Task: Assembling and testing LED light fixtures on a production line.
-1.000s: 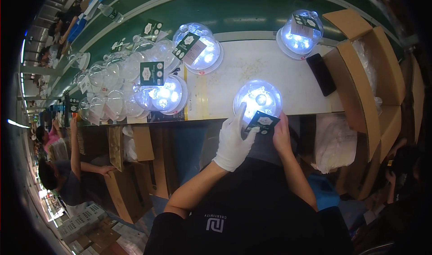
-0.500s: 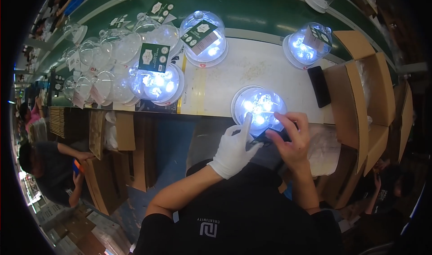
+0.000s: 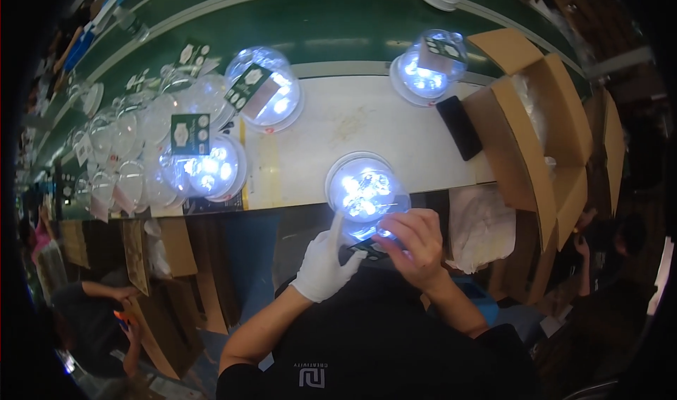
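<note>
A clear dome lamp (image 3: 365,188) with bright white lights and a pale round base leans over the table's near edge, its top toward me. My left hand (image 3: 324,266), in a white glove, has its index finger stretched along the dome's left side and its thumb held apart. My bare right hand (image 3: 412,245) has thumb and fingers pinched together by the dome's top. What they pinch is too small and hidden to make out. A dark green tag (image 3: 368,249) hangs just below the top, between both hands.
Lit domes with tags stand behind: one dome (image 3: 271,93) centre-left, another (image 3: 427,68) back right, a third (image 3: 211,167) left. Several unlit domes (image 3: 127,135) crowd the left. A black phone-like slab (image 3: 459,128) lies beside an open carton (image 3: 518,139). A co-worker (image 3: 92,322) is at lower left.
The view has shifted, so the table's contents sit further left. My right fingers have drawn in closer together at the dome's top. The dome tips further toward me.
</note>
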Tool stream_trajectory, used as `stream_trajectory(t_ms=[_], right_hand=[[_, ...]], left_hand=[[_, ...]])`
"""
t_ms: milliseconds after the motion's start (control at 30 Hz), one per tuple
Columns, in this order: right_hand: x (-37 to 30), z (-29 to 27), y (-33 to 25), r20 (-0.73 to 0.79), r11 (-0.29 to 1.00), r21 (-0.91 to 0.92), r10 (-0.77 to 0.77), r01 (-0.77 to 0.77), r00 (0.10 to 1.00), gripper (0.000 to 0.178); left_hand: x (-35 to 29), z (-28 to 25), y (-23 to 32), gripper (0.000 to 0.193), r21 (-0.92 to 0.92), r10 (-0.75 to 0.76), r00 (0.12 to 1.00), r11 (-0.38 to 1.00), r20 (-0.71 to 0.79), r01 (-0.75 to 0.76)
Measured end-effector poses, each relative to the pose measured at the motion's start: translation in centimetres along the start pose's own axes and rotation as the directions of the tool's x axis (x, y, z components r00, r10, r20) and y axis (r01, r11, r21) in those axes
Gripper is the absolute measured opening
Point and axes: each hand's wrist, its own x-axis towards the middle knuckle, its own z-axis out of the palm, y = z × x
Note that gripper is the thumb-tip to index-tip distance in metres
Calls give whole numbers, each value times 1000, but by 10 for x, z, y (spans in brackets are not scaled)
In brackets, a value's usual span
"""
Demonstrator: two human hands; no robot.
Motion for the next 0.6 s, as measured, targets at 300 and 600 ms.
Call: stream_trajectory(t_ms=[300,600], right_hand=[[12,9,6,-102,999,-5,41,-42,994,44],[26,5,20,-96,998,-22,54,-56,994,38]], left_hand=[[5,15,-6,102,-77,-101,993,992,-64,96],[9,31,-17,94,-163,-283,958,944,38,285]])
